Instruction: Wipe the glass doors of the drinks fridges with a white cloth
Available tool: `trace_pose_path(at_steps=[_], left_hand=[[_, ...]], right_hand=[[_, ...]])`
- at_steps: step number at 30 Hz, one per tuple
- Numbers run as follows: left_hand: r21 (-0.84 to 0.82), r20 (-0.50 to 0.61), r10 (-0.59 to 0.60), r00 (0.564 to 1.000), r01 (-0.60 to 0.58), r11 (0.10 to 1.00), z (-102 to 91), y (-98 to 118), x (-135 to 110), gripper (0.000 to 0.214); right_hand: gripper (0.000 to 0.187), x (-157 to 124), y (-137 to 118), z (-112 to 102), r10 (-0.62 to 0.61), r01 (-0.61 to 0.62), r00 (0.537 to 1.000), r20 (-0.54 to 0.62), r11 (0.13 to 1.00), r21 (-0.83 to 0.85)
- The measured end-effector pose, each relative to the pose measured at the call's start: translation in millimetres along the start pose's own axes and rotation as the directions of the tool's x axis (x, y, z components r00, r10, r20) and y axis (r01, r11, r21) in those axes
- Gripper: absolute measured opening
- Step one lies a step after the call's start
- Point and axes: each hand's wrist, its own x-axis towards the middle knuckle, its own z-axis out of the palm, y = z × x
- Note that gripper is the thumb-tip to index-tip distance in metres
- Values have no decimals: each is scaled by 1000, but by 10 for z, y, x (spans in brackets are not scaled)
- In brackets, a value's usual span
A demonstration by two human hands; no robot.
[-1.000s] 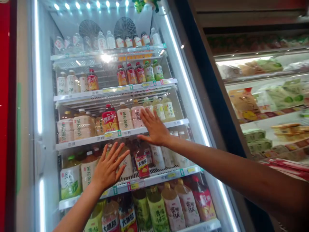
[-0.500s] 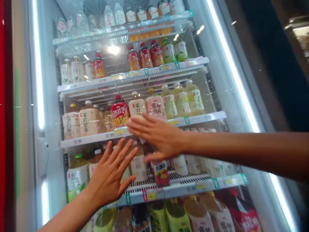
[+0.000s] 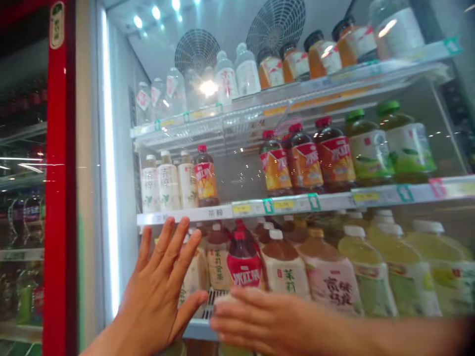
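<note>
My left hand (image 3: pixel 159 291) is raised with its fingers spread and holds nothing. To its right, my right hand (image 3: pixel 263 316) reaches in from the side, slightly blurred, with its fingers stretched out flat and nothing in them. Both hands are in front of a lit drinks fridge, and I cannot tell whether they touch a glass pane. Behind them stand a red-labelled tea bottle (image 3: pixel 245 269), a white-labelled tea bottle (image 3: pixel 285 272) and a pink-labelled bottle (image 3: pixel 330 277). My hands hide parts of that shelf and its bottles.
A shelf edge (image 3: pixel 222 212) runs above my hands, bearing red-capped bottles (image 3: pixel 304 158) and green-capped bottles (image 3: pixel 404 141). Higher up are clear bottles (image 3: pixel 247 71) and dark-capped jars (image 3: pixel 322 54). A red frame (image 3: pixel 59 178) divides off another stocked fridge at left.
The view has turned up and left, so the upper shelves look larger and the left-hand fridge shows. My right hand is lower in view. Both hands stay open.
</note>
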Motion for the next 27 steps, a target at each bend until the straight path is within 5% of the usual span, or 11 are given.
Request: trace_pose_path(at_steps=[5,10,12,15,17,22,25,27], left_hand=[[-109,-21,-156,988,153,982,-376,-855,349,78],[-234,-6,-187,982,180,955,-418,-1303,412,78],[-255,-1,-186,983,179,950,-305,-1360,383,80],[-291,-5,-243,970,231,929,-145,-1362,343,81],[-313,-10,-273,962,256,915,-96,-1331,320,81],[-333,-7,-244,970,228,915,-128,-1219,338,81],[-338,-11,-243,970,225,914,-143,-1124,465,82],[-337,-21,-248,969,227,914,-133,-1035,591,81]], right_hand=[[106,665,-52,-60,14,-9,995,102,999,-46],[98,713,-309,-44,-291,308,922,256,951,-26],[93,859,-139,-128,-263,276,926,272,961,-9],[98,1112,117,-260,56,-42,970,235,997,-64],[103,1145,96,-267,139,-132,965,223,990,-49],[98,901,-26,-211,-192,167,930,314,980,105],[95,912,203,-324,115,-107,963,243,993,-47],[99,945,293,-398,322,-302,933,161,943,-136]])
